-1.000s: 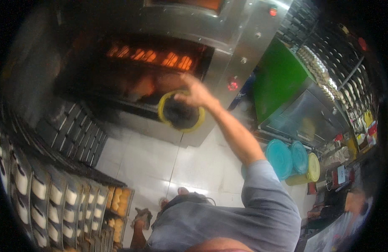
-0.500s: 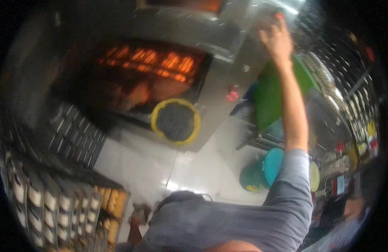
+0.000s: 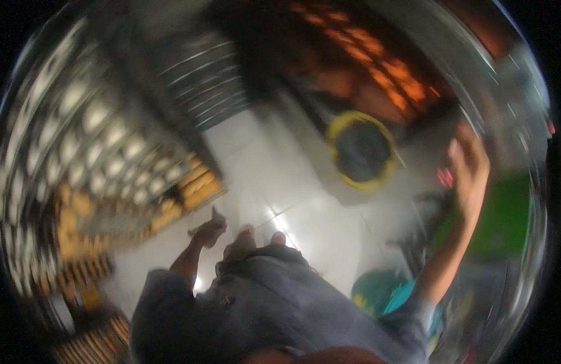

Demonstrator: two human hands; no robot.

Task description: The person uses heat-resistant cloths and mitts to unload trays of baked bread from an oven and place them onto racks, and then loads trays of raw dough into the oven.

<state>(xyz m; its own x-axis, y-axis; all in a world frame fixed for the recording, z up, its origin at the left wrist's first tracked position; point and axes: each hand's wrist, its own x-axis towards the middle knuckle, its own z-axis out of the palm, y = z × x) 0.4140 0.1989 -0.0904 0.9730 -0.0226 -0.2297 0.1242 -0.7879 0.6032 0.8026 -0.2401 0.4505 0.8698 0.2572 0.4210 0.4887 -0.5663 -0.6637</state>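
Observation:
My right hand (image 3: 473,170) is raised at the right, in front of the metal oven front and beside a small red knob (image 3: 444,178). Its fingers are bent and apart from the thumb, smeared by motion, and I see nothing in them. Low on the other side, my left hand (image 3: 212,233) hangs beside my body, seemingly closed on a rumpled grey-brown thing too blurred to name. Orange light glows inside the oven opening (image 3: 377,64). Before it sits a round, dark thing with a yellow rim (image 3: 377,182).
At the left stand racks with rows of pale dough pieces (image 3: 113,133) and trays of browned bread (image 3: 198,182). Dark slatted trays (image 3: 207,85) are stacked near the oven. A teal bucket (image 3: 377,291) and a green panel (image 3: 499,218) lie at the right. Pale tiled floor (image 3: 256,151) runs between.
My view has swung left, bringing the racks and my left hand into fuller sight. My right hand has come down from the upper part of the oven front to near the red knob.

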